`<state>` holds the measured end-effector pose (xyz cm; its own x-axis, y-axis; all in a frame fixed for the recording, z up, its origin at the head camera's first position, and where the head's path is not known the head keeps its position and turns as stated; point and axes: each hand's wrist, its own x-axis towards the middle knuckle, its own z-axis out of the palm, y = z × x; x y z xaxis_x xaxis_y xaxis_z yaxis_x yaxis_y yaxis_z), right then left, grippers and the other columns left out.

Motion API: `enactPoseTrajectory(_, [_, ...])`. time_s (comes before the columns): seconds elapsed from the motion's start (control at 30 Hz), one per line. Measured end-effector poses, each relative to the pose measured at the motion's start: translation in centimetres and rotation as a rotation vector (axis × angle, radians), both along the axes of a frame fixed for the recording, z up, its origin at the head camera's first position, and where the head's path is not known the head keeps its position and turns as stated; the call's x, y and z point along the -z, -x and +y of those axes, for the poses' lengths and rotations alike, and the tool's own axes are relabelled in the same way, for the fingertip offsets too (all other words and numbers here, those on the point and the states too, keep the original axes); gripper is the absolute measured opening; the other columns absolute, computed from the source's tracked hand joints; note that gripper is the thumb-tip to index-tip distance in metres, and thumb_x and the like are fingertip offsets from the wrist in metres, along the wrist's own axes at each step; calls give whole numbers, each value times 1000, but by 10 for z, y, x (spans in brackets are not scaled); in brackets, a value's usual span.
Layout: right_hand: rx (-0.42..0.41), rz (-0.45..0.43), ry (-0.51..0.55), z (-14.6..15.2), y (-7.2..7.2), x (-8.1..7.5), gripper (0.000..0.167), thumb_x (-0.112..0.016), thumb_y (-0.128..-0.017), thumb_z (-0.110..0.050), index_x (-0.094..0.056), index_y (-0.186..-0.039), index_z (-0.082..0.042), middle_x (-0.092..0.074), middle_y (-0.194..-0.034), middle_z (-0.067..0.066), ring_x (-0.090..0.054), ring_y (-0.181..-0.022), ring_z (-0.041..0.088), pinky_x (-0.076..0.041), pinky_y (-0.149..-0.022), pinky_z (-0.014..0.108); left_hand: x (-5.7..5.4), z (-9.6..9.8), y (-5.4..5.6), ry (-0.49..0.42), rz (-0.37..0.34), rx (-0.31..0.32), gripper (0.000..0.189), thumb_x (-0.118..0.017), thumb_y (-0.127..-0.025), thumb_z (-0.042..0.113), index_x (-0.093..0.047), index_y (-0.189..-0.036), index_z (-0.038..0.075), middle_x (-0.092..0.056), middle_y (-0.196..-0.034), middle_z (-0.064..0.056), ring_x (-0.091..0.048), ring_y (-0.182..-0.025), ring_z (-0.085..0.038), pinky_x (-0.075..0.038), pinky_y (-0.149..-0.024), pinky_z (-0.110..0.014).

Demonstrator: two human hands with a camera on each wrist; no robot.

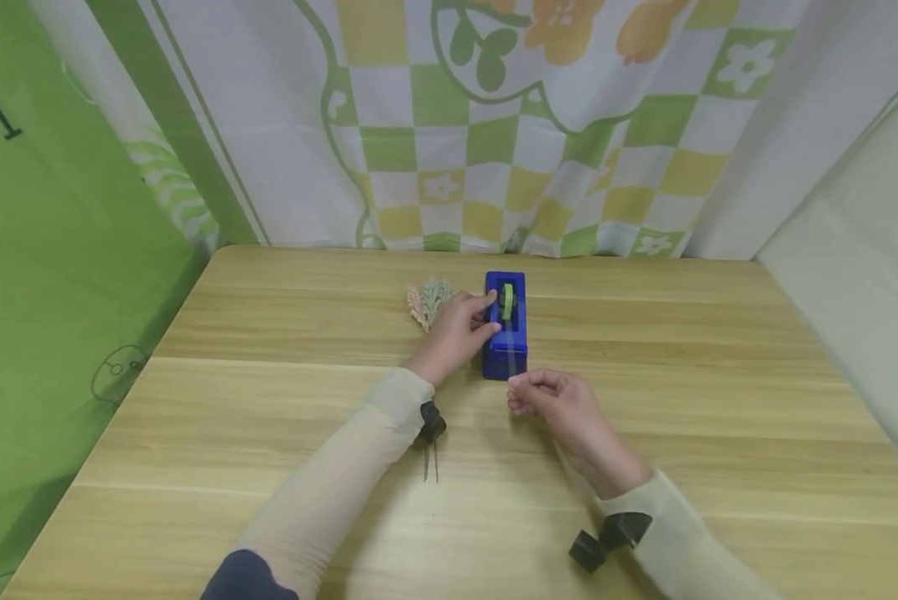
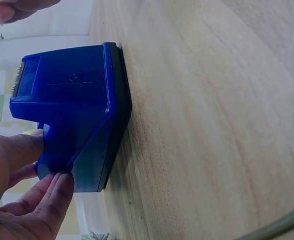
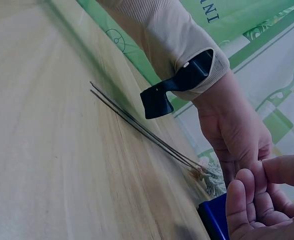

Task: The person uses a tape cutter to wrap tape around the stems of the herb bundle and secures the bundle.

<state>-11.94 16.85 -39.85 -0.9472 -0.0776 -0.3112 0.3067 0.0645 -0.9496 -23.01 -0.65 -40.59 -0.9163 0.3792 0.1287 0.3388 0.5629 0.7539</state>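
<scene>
A blue tape dispenser (image 1: 505, 364) stands upright on the table, with a yellow-green tape roll (image 1: 507, 302) in its well. My left hand (image 1: 456, 332) grips its left side, and in the left wrist view the thumb and fingers (image 2: 57, 197) hold the body behind the toothed cutter (image 2: 18, 80). A strip of clear tape (image 1: 512, 340) runs from the roll over the front end. Just in front of the dispenser, my right hand (image 1: 564, 414) pinches the strip's end between thumb and fingers. The pinched end is largely hidden by the fingertips.
Artificial sprigs, pale green and pink (image 1: 417, 307), lie left of the dispenser, partly behind my left hand. Their thin dark stems (image 3: 142, 127) stretch toward me under the left forearm. A checked curtain (image 1: 486, 150) hangs behind the wooden table (image 1: 719, 375).
</scene>
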Motion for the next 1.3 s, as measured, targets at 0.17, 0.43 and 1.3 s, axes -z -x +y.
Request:
enactPoseTrajectory(0.17, [-6, -6, -8, 1, -3, 0, 26, -62, -104, -11, -65, -117, 12, -77, -89, -2, -70, -82, 7, -60, -84, 22, 0, 0, 0, -2, 3, 1, 55, -70, -101, 18, -52, -152, 7, -64, -128, -22, -68, -111, -31, -60, -99, -38])
enactPoseTrajectory(0.43, [-9, -10, 0, 1, -8, -1, 20, -64, -103, -11, -67, -111, 7, -77, -89, -2, -71, -83, 8, -61, -84, 23, 0, 1, 1, 3, 8, 2, 55, -71, -101, 18, -52, -151, 7, -65, -128, -22, -68, -112, -31, -59, -99, -38])
enactPoseTrajectory(1.3, [-19, -24, -12, 2, -27, 0, 21, -61, -104, -10, -65, -113, 9, -77, -89, 0, -71, -83, 10, -61, -84, 24, 0, -1, -1, -12, -3, 3, 54, -70, -101, 17, -52, -152, 8, -64, -131, -21, -69, -112, -30, -60, -99, -37])
